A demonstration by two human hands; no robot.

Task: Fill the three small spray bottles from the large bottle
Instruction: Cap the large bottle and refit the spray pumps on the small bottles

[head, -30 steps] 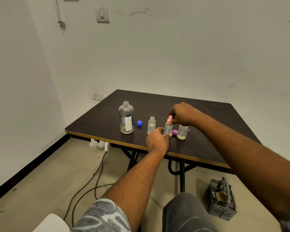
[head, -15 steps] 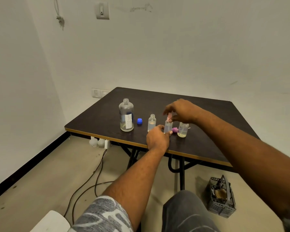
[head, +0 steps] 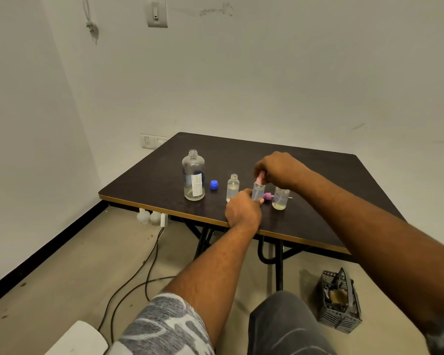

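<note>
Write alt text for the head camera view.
A person's left hand grips the middle small bottle on a dark table while the right hand pinches a pink spray top at its neck. To its left are an open small bottle, a blue cap and the uncapped large bottle; to its right, a purple spray top and another small bottle.

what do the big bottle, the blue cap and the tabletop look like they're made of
Large bottle: clear glossy plastic, probably, though glass is possible; the liquid shows through its wall.
Blue cap: opaque moulded plastic, it seems, evenly coloured.
Tabletop: likely dark wood-look laminate on board, fairly matte, with a pale band along its edge.
</note>
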